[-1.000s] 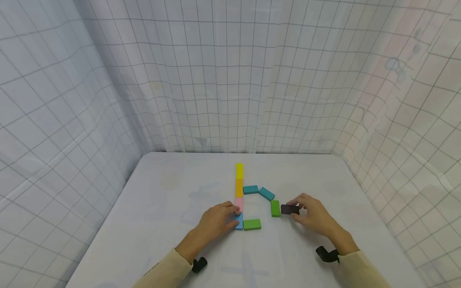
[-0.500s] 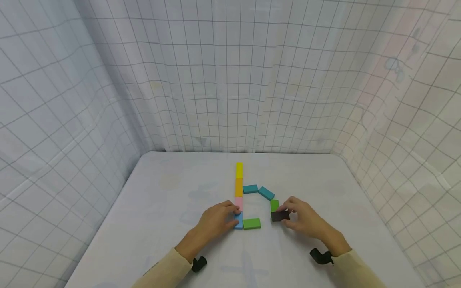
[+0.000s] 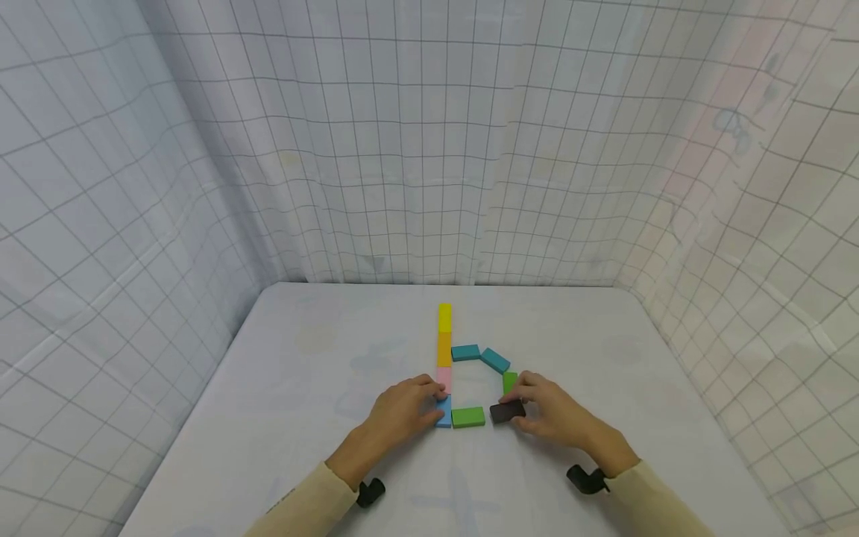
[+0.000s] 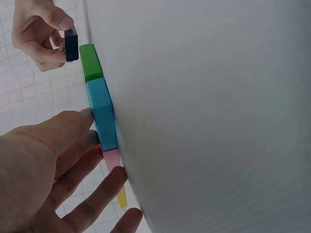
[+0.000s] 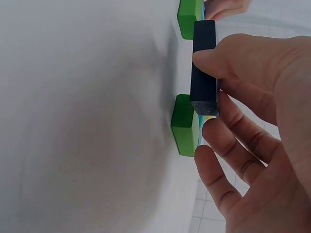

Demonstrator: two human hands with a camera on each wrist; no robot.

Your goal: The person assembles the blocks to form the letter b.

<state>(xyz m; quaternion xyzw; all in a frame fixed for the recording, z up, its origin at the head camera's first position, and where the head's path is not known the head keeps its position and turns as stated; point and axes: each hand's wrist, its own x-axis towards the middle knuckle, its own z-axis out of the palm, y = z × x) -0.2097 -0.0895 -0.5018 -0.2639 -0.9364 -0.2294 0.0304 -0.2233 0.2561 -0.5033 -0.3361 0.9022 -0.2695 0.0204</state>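
Observation:
My right hand [image 3: 553, 414] pinches a black block [image 3: 507, 412] between thumb and fingers. The right wrist view shows this block [image 5: 204, 68] raised off the table, near the end of a green block [image 3: 468, 417]. Behind the right fingers is another green block [image 3: 510, 382], partly hidden. My left hand [image 3: 403, 410] rests with relaxed fingers at a blue block [image 3: 444, 419] and a pink block [image 3: 444, 377]. In the left wrist view its thumb and index finger touch the blue block [image 4: 102, 114] from above, while the other fingers spread loosely.
An orange block [image 3: 444, 349] and a yellow block [image 3: 445, 317] continue the straight column beyond the pink one. Two teal blocks, one straight [image 3: 466, 353] and one slanted [image 3: 495, 360], curve off to the right. Gridded white curtains [image 3: 429, 149] surround the white table [image 3: 322, 335].
My right hand has carried the black block left and toward me, from beside the right-hand green block to near the lower green one. The left hand has stayed in place.

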